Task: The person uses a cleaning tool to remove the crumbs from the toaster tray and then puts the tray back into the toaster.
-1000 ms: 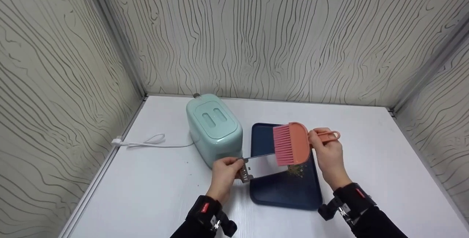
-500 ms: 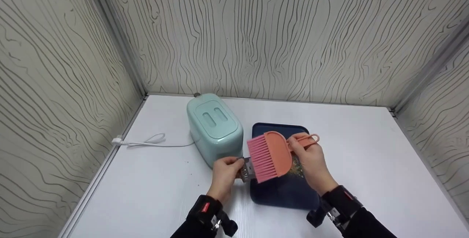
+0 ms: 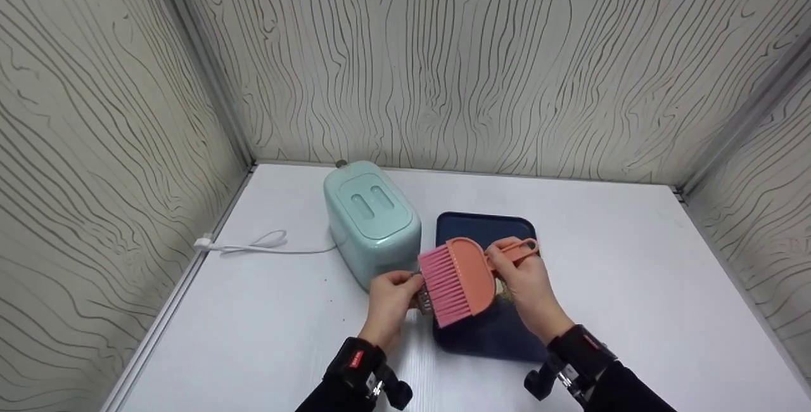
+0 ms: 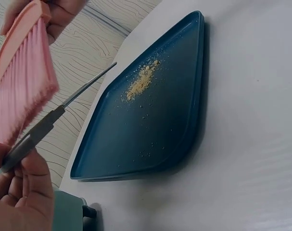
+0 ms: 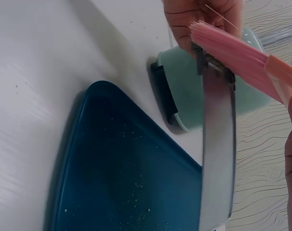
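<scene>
My left hand pinches the grey slotted end of a flat metal crumb tray, held out over a dark blue tray. In the head view most of the crumb tray hides behind a small orange brush with pink bristles. The handle of that brush is gripped by my right hand. Its bristles lie across the crumb tray's end, close to my left fingertips. A heap of yellowish crumbs sits on the blue tray, with finer specks scattered around it.
Just behind my left hand stands a mint-green toaster with a lid on top. Its white cord runs left to a plug near the table edge. A few specks dot the white table; patterned panels surround it.
My right hand has swept the brush leftward and down along the crumb tray, from its far end to the end by my left hand. The left hand has stayed in place.
</scene>
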Available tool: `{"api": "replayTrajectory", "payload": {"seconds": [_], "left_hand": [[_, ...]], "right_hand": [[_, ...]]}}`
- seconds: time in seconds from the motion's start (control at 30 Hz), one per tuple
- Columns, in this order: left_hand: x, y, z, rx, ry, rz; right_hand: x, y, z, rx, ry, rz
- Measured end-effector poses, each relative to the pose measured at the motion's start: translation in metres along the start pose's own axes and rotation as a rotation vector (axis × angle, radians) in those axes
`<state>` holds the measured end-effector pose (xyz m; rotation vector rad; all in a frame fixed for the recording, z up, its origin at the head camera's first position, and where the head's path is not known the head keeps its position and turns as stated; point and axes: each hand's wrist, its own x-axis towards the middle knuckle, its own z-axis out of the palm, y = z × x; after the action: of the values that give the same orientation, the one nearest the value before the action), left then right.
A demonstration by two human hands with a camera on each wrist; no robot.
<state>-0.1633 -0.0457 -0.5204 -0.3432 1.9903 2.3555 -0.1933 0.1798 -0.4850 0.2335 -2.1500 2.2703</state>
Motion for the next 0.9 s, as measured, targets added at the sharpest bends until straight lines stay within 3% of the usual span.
{"api": "replayTrajectory", "payload": {"seconds": [0.5,0.9], "left_hand": [[-0.002,-0.002,0.001,-0.022,0.005,0.002],[0.001,-0.004,-0.001,-0.026,0.007,-0.006]], "right_hand": [[-0.001,0.007,-0.006,-0.201,0.008,-0.061],[0.000,0.007,-0.025,-0.345,0.080,-0.033]]}}
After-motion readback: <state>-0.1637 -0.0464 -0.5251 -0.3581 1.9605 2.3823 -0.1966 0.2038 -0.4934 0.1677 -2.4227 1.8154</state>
